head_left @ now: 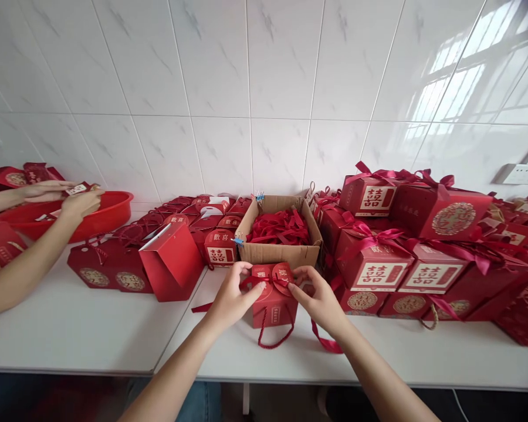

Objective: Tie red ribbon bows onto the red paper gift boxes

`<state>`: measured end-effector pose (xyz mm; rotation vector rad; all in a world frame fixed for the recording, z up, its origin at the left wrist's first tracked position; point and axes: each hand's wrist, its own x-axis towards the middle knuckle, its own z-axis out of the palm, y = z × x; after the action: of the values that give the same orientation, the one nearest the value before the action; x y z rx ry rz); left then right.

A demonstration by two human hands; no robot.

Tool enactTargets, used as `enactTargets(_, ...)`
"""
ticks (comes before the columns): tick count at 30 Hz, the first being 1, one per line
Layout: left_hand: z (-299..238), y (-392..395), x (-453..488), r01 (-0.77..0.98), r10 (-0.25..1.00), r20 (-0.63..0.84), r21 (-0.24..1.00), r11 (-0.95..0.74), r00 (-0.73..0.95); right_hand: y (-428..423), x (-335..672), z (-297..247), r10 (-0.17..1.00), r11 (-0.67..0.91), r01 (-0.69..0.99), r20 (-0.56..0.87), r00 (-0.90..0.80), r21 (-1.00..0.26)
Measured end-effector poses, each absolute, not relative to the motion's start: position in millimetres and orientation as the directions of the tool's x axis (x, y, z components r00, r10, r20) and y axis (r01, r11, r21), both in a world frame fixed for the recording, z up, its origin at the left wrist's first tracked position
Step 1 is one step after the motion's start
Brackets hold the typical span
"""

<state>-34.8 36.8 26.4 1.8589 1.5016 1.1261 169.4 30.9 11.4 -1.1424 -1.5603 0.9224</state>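
A small red gift box [273, 305] with a rope handle stands on the white table [92, 334] just in front of me. My left hand [232, 296] pinches a dark red ribbon [270, 280] at the box's top left. My right hand [317, 296] pinches the same ribbon at the top right, beside the round flaps. A loose ribbon end [328, 341] trails down toward the table edge under my right wrist.
An open cardboard box [273, 252] of red ribbons sits right behind the gift box. Finished ribboned boxes [381, 269] are stacked to the right, flat and folded red boxes [171, 258] to the left. Another person's hands [77, 202] work by a red basin [108, 214] at far left.
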Motion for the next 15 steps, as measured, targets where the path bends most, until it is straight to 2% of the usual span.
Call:
enactTargets(6,23,43,-42,0.472,0.983,0.169,0.863,-0.183,0.072,39,174,9,0.981,0.069,0.106,0.048,-0.190,-0.992)
enactTargets(15,35,48,-53,0.470,0.986,0.083,0.871,-0.143,0.146,46,179,9,0.976,0.069,0.105,0.046,-0.212,-0.992)
